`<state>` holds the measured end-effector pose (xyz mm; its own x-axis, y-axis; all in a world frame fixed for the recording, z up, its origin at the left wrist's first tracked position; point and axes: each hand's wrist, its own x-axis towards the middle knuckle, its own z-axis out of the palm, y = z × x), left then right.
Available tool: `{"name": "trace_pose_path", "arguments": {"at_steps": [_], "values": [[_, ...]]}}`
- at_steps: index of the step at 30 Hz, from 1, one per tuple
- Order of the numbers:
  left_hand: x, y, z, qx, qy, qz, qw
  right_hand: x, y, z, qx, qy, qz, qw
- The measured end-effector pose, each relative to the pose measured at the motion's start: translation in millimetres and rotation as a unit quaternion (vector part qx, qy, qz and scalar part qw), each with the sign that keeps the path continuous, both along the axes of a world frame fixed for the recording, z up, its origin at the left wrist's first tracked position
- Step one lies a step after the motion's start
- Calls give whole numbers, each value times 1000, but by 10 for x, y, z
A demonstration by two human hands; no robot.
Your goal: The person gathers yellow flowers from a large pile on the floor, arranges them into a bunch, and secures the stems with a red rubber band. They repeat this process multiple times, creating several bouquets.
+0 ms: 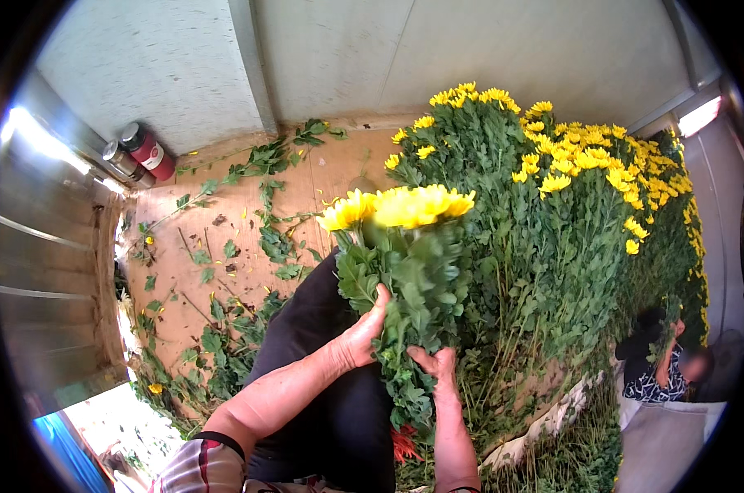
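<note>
Between my two hands stands a bunch of yellow chrysanthemums (415,271), its heads level at the top and its leafy stems pointing down towards me. My left hand (367,330) wraps the left side of the stems, thumb upward. Lower down on the right, my right hand (437,368) grips the same bunch, its fingers partly hidden by leaves. The bunch is over my dark trousers (322,394). Just below its leaves lies a clump of red strands (404,444), perhaps ties; I cannot tell for sure.
A large heap of cut yellow chrysanthemums (544,265) lies to the right. Loose leaves and stems (215,333) litter the brown floor (224,209) at left. A red flask (150,151) and a steel flask (125,163) stand by the wall. Another person (662,370) sits far right.
</note>
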<state>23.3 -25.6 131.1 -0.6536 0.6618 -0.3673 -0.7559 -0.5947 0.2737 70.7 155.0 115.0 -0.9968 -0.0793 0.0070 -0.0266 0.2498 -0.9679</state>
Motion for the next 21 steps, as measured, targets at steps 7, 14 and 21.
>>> {"name": "trace_pose_path", "arguments": {"at_steps": [7,14,21], "values": [[42,11,-193,-4,14,-5,1000,94,-110,287,-129,-161,-47,977],[-41,6,-334,-60,-114,96,987,46,-33,331,-192,-188,-63,961],[31,-90,-152,-155,79,56,983,-88,-83,196,-56,-182,23,981]]}}
